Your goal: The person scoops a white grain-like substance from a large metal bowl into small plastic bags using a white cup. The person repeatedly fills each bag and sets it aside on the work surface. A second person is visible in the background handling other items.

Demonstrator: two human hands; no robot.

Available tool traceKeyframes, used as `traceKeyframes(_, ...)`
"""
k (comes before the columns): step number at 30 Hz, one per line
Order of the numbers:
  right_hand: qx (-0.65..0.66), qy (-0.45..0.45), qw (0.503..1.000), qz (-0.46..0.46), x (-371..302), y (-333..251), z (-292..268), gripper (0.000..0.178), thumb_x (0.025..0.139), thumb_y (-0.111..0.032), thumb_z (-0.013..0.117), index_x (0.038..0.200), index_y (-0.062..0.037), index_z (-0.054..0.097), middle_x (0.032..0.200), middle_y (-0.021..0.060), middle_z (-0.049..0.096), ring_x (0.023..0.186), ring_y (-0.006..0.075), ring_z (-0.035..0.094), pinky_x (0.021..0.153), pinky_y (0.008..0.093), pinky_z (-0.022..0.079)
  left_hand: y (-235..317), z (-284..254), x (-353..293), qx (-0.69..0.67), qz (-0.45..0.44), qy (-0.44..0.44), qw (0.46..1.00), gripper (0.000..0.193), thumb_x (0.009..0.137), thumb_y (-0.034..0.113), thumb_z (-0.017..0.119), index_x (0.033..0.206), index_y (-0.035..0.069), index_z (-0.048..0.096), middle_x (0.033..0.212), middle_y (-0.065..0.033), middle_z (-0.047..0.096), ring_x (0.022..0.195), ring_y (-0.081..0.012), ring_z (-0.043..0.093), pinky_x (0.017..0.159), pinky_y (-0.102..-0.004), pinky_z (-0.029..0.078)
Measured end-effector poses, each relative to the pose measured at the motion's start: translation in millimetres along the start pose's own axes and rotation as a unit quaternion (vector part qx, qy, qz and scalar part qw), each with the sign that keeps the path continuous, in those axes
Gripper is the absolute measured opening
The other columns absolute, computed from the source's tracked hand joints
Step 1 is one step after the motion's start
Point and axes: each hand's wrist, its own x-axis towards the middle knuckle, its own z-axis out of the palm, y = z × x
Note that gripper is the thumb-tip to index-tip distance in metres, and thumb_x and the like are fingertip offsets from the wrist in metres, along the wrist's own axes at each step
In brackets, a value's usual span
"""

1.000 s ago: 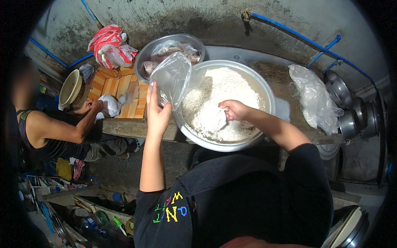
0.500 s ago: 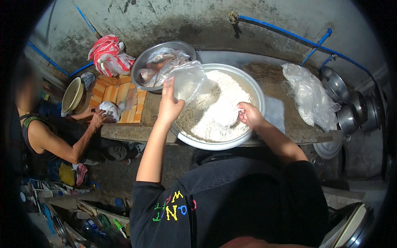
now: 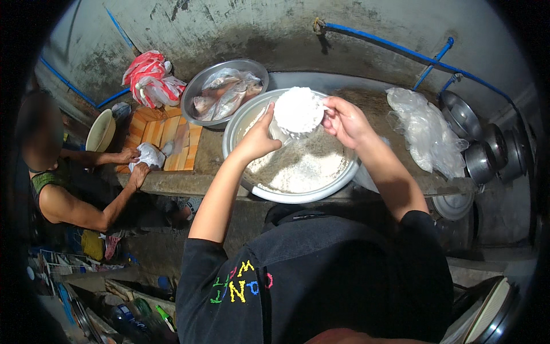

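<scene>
Lifting just happened: right hand [image 3: 346,123] now has the scoop [image 3: 299,110] up off the powder [image 3: 318,173], heaped high, where half a second ago it sat lower in the basin [image 3: 286,196]. Hands are closer together too, so the load is now right beside the left hand [image 3: 258,136] and the clear bag [image 3: 277,128]. Right fingers are pinched on the scoop's right side. Left is half spread, thumb apart from fingers; heap hides most of the bag, so can't tell its grip. Edges: basin's front rim seems to jut past the counter [image 3: 369,98] edge, near the person's shirt [image 3: 344,252]. Fish bowl [image 3: 189,109] crowds the back-left rim; can't tell if they touch. Left forearm crosses the left rim. More room on the right: counter runs from basin to plastic bags [image 3: 427,135], right forearm over part of it. Co-worker's hands [image 3: 137,175] are well apart, far left.
</scene>
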Motion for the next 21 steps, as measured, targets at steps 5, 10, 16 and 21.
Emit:
traceKeyframes(5,-0.061,0.057,0.996,-0.026,20,17,-1,0.017,0.084,-0.021,0.049,0.074,-0.0073,0.049,0.065,-0.001,0.044,0.051,0.0082,0.041,0.043,0.021,0.032,-2,-5,4,-0.114,-0.028,-0.037,0.992,0.087,0.058,0.004,0.058,0.134,-0.004,0.016,0.131,-0.0232,0.034,0.099,-0.0227,0.053,0.078,-0.0264,0.045)
traceKeyframes(10,-0.489,0.05,0.869,0.057,32,22,7,0.028,0.081,-0.028,0.054,0.083,-0.0001,0.059,0.079,0.0112,0.055,0.067,0.0173,0.057,0.056,0.0299,0.046,-14,5,6,-0.232,-0.015,0.016,0.972,0.089,0.059,0.001,0.057,0.135,-0.005,0.011,0.132,-0.0209,0.034,0.09,-0.016,0.054,0.069,-0.0234,0.046)
traceKeyframes(16,-0.758,-0.074,0.62,-0.188,39,40,31,0.022,0.07,-0.022,0.061,0.078,-0.001,0.06,0.089,0.0149,0.054,0.081,0.0309,0.056,0.071,0.0388,0.044,0,-3,9,-0.295,-0.014,-0.001,0.955,0.084,0.063,-0.002,0.051,0.136,-0.002,0.009,0.14,-0.0159,0.023,0.077,-0.0112,0.053,0.059,-0.0221,0.045)
traceKeyframes(21,-0.783,-0.1,0.564,-0.241,36,28,56,0.015,0.067,-0.016,0.062,0.072,-0.0021,0.06,0.086,0.0113,0.053,0.08,0.0286,0.056,0.07,0.0399,0.044,-5,-7,6,-0.469,-0.028,-0.011,0.882,0.078,0.069,-0.005,0.044,0.137,0.003,0.009,0.142,-0.0066,0.019,0.066,-0.008,0.05,0.055,-0.0218,0.043)
